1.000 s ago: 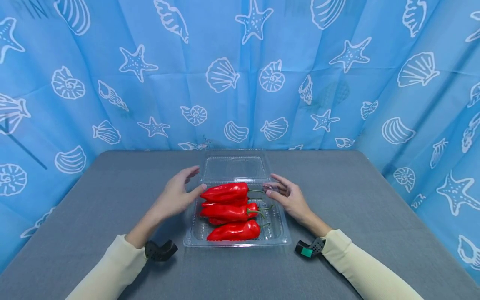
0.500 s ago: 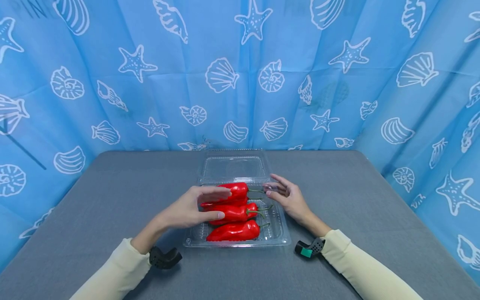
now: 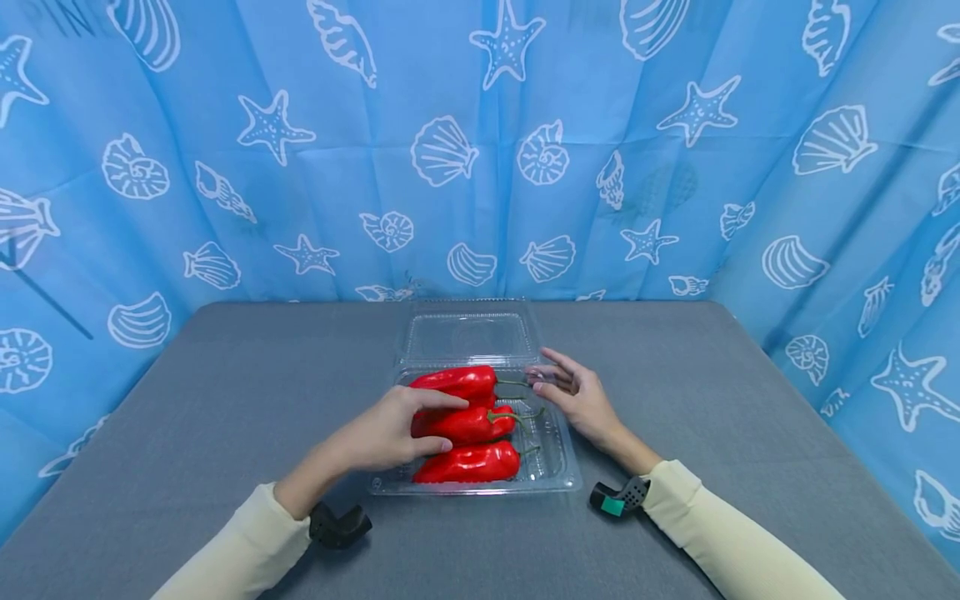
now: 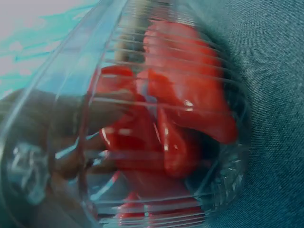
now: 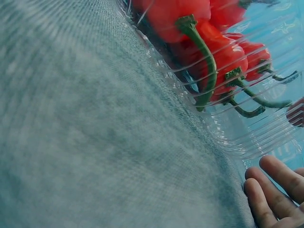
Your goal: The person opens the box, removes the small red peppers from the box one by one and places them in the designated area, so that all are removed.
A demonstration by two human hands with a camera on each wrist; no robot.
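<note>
A clear plastic container point(image 3: 558, 483) holds several red peppers laid side by side, green stems to the right. My left hand point(image 3: 386, 433) reaches in from the left, thumb and fingers around a middle red pepper point(image 3: 480, 427). One red pepper point(image 3: 472, 463) lies nearer the front wall, another point(image 3: 465, 381) at the back. Through the ribbed wall, the left wrist view shows blurred fingers against the red peppers point(image 4: 185, 71). At the back right corner my right hand point(image 3: 585, 400) holds the container's rim between thumb and fingers. The right wrist view shows its fingertips point(image 5: 259, 190) beside the wall.
The container's clear lid point(image 3: 468, 337) lies folded back behind it. All stands on a table with a grey cloth point(image 3: 652, 358). Behind and at the sides hangs a blue curtain point(image 3: 480, 225) with white shells and starfish.
My left hand has moved from the container's left edge over the peppers and down around a middle one, whose stem has shifted slightly. The right hand has stayed in place.
</note>
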